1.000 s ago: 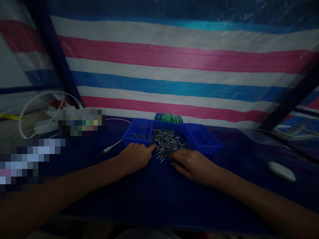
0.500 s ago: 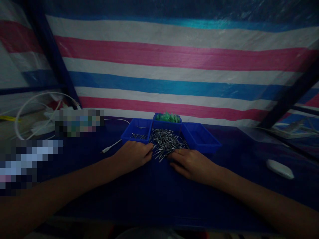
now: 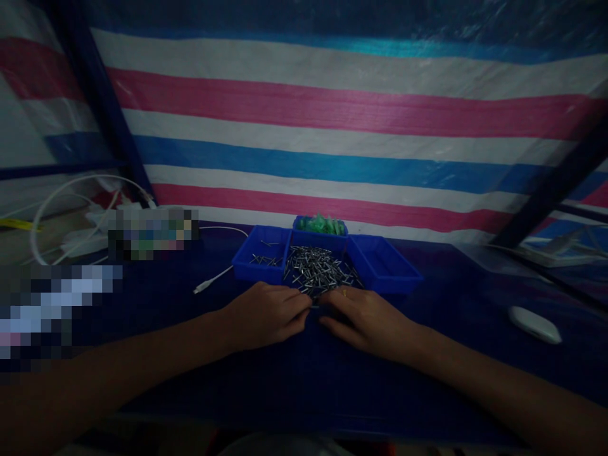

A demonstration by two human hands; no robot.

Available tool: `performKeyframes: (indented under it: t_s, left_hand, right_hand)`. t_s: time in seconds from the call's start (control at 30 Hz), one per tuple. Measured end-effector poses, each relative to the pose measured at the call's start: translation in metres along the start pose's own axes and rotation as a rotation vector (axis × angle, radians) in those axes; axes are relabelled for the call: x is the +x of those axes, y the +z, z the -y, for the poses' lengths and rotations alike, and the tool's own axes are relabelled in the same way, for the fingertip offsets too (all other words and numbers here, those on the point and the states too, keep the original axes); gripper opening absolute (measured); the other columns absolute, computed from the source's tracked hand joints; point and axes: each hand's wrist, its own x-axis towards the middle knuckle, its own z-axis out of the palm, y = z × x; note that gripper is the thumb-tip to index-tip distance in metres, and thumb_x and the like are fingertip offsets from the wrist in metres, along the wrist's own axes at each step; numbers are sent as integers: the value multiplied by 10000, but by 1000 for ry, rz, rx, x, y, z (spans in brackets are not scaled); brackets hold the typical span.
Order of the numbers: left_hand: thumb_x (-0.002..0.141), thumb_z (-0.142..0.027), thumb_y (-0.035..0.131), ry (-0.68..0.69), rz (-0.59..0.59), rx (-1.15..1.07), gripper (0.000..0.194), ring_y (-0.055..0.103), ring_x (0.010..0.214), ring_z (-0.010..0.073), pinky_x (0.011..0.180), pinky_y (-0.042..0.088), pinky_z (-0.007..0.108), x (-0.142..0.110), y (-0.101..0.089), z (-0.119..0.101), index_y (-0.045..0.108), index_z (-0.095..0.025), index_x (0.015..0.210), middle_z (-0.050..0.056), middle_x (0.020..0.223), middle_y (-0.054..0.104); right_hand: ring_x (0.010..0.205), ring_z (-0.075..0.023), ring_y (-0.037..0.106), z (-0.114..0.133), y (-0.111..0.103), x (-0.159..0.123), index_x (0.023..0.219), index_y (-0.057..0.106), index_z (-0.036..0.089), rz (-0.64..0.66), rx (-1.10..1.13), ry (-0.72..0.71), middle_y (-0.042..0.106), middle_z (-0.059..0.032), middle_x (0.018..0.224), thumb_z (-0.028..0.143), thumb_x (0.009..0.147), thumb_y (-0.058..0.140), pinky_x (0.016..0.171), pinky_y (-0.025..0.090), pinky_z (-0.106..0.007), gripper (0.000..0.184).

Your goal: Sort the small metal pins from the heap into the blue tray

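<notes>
A pile of thin, shiny metal pins that look like nails (image 3: 318,269) lies on the dark blue tabletop (image 3: 304,380) between blue trays. My left hand (image 3: 270,313) is closed in a pinch at the near edge of the pile. One thin pin shows faintly at its fingertips, in the narrow gap between my hands. Opposite it, my right hand (image 3: 373,320), with a ring on one finger, rests against the pile's near right side. Its fingers are bent and the thumb stands apart from them, with nothing visible held. Some fingertips are hidden.
The left blue tray (image 3: 247,269) holds a few pins; a right blue tray (image 3: 387,266) stands opposite. Behind, a blue bin (image 3: 320,239) contains green pieces (image 3: 320,223). A white cable (image 3: 209,285) lies left, a white rounded object (image 3: 535,324) right. Striped sheeting (image 3: 332,114) hangs behind.
My left hand has moved right and toward me, from beside the left tray to the pile's near edge, close to my right hand. My right hand has shifted only slightly.
</notes>
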Motion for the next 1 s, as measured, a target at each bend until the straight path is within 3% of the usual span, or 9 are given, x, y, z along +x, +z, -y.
performKeyframes:
  t_s: [0.37,0.53,1.0]
  left_hand:
    - [871,-185,421,119,-160,-69,131,573,707,117,561,405,216,2,2,-4,540,-158,922,5,804,622]
    - [884,-200,423,130,-168,-63,137,575,716,118,567,418,220,2,3,-4,542,-156,935,7,821,625]
    - [904,-222,413,205,-247,64,225,599,795,123,615,484,230,1,-3,-5,530,-184,1092,24,977,638]
  right_hand:
    - [632,-123,491,-1,2,2,835,540,139,22,-46,-121,546,-33,718,209,918,359,596,387,-243,211]
    - [631,-121,480,-3,2,2,815,528,137,25,-20,-136,531,-28,712,208,898,409,587,375,-235,161]
    - [613,-110,488,-1,-2,2,808,459,167,53,126,-1,520,-7,710,165,885,392,577,373,-224,102]
